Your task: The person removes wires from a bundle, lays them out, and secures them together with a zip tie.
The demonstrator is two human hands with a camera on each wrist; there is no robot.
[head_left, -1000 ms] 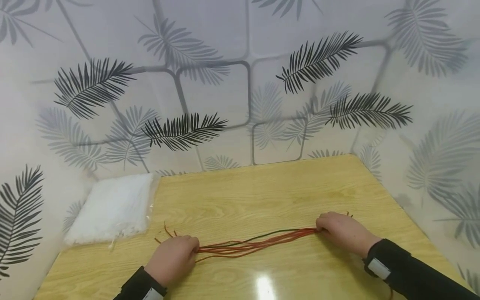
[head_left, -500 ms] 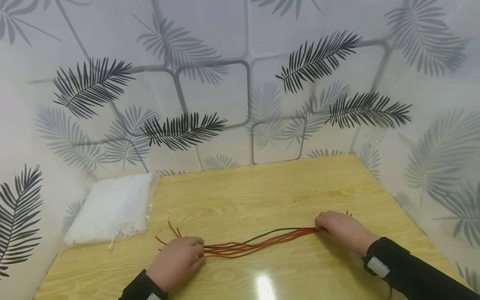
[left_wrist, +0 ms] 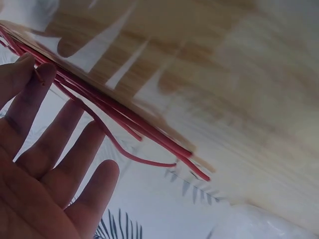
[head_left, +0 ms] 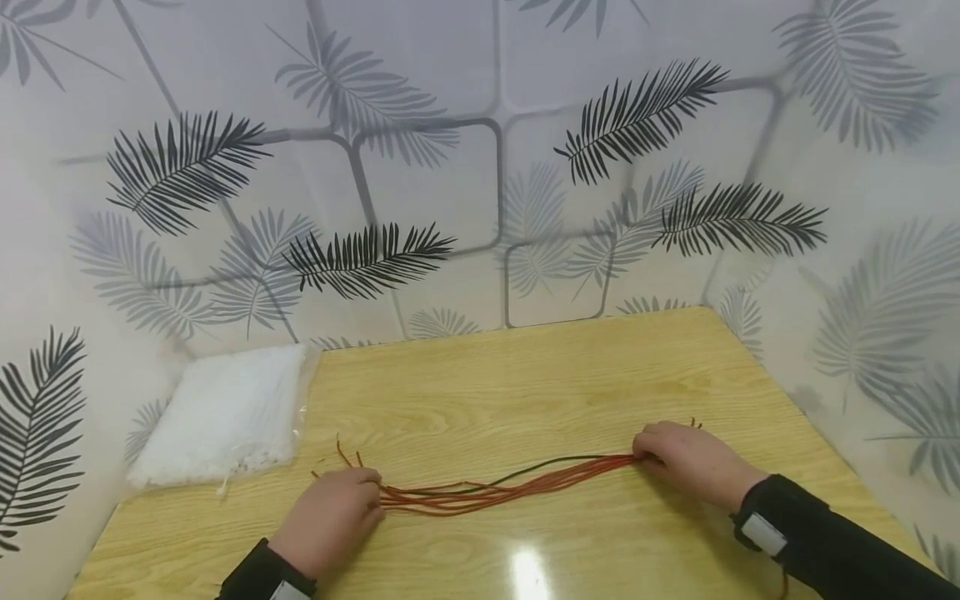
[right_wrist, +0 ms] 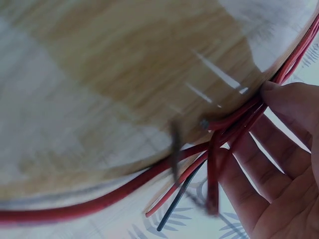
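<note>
Red wires (head_left: 536,482) with one green strand (head_left: 555,460), stretched loosely across the surface (head_left: 525,383), pinched near one end by the left hand (head_left: 330,515) and near the other by the right hand (head_left: 697,462). At far left, white-filled bag (head_left: 225,412).

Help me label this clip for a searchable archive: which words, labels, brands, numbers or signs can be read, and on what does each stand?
None: no text can be read in any view.
Red wires and dark green wire: any print is too small or blurred to tell.
Plastic bag: no legible label.
White patches on the black cuffs: no legible writing.
Wall: only leaf and line patterns.
</note>
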